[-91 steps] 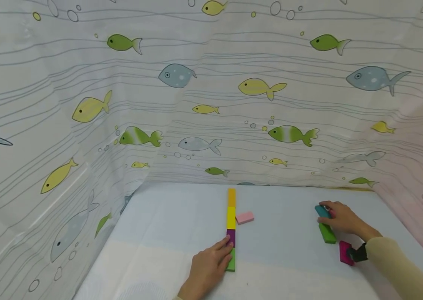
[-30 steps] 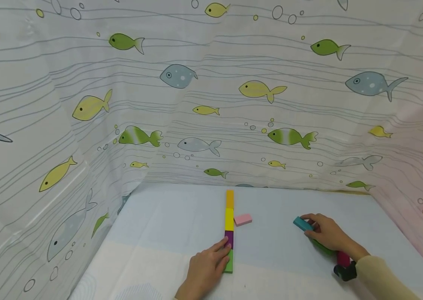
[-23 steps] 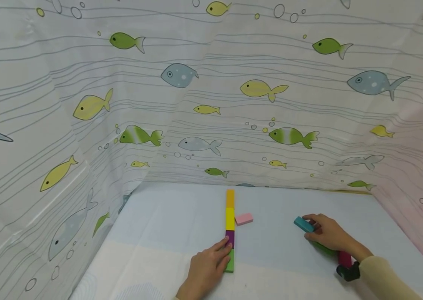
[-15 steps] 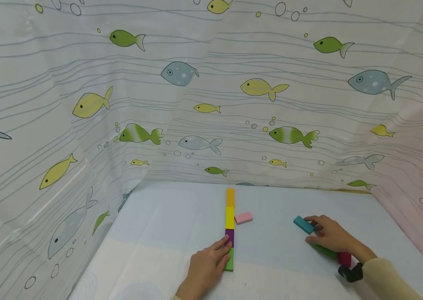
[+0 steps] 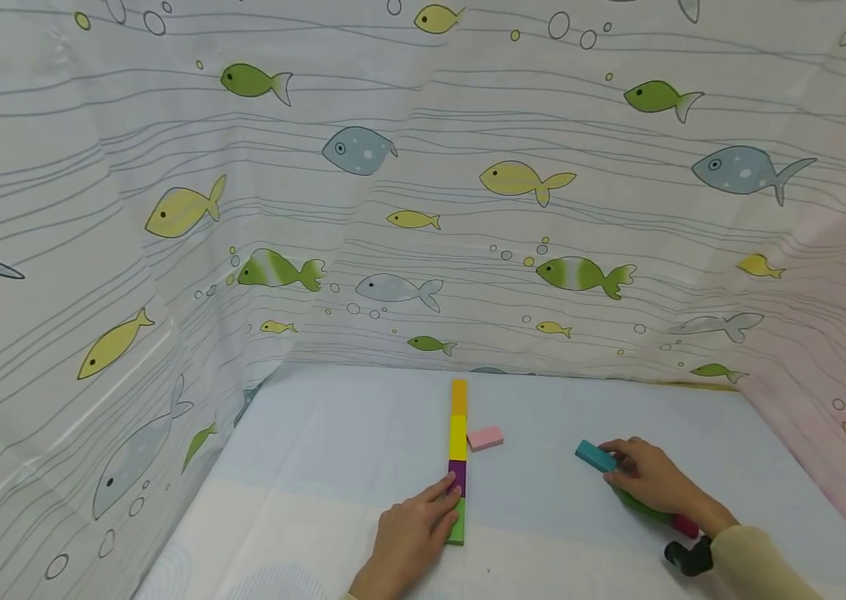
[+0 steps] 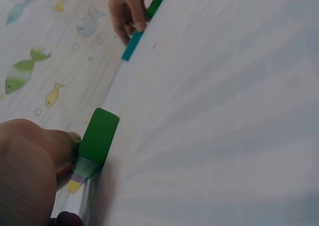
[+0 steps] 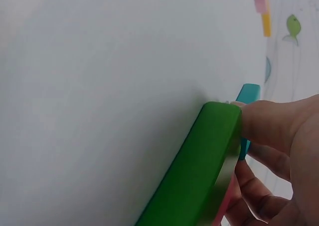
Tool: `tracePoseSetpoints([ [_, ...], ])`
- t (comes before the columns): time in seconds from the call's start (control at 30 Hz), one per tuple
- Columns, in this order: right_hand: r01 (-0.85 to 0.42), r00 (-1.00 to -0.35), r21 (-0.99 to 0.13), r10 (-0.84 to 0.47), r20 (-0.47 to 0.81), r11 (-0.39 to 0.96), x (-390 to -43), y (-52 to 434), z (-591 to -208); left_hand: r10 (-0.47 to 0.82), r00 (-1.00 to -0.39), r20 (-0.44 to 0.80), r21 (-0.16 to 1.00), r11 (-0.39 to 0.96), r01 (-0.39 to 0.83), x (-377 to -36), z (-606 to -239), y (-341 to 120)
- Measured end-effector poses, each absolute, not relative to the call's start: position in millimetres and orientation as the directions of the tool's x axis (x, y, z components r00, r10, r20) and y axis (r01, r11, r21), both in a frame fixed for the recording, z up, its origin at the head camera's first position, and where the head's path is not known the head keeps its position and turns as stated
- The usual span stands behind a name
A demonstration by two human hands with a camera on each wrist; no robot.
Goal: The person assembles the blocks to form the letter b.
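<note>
My left hand (image 5: pixel 411 533) rests on the near end of a straight row of blocks, its fingers over the purple block (image 5: pixel 457 471) and the green block (image 5: pixel 457 533). Beyond them in the row lie a yellow block (image 5: pixel 458 437) and an orange block (image 5: pixel 459 397). At the right, my right hand (image 5: pixel 648 475) pinches a teal block (image 5: pixel 593 455) between thumb and fingers. A second green block (image 7: pixel 194 166) lies just behind the teal one, partly under that hand in the head view. Close by the wrist is a magenta block (image 5: pixel 685 525), mostly covered.
A pale pink block (image 5: pixel 485 437) lies askew just right of the yellow one. A black wrist camera (image 5: pixel 688 557) sits at the right cuff. The white table (image 5: pixel 332 433) is bounded by a fish-patterned curtain (image 5: pixel 423 250) behind and at the sides.
My right hand has moved left and nearer with the teal block, which is now turned more crosswise. The green block's near part has come under the hand. My left hand has stayed put.
</note>
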State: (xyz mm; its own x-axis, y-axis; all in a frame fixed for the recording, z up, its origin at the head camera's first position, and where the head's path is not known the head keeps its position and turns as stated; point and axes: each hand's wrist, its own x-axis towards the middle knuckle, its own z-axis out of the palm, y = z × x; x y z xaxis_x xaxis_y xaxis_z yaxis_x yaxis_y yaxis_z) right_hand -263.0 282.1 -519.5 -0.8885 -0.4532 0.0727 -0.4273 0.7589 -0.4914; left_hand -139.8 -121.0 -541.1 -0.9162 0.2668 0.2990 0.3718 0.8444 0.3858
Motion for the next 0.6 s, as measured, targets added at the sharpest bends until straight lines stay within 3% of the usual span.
tracePoseSetpoints([
  [0.6, -0.43, -0.879, -0.513, -0.474, 0.05, 0.743, -270.7, 242.6, -517.8, 0.261, -0.918, 0.3, 0.398, 0.84, 0.368, -138.1, -538.9, -121.4],
])
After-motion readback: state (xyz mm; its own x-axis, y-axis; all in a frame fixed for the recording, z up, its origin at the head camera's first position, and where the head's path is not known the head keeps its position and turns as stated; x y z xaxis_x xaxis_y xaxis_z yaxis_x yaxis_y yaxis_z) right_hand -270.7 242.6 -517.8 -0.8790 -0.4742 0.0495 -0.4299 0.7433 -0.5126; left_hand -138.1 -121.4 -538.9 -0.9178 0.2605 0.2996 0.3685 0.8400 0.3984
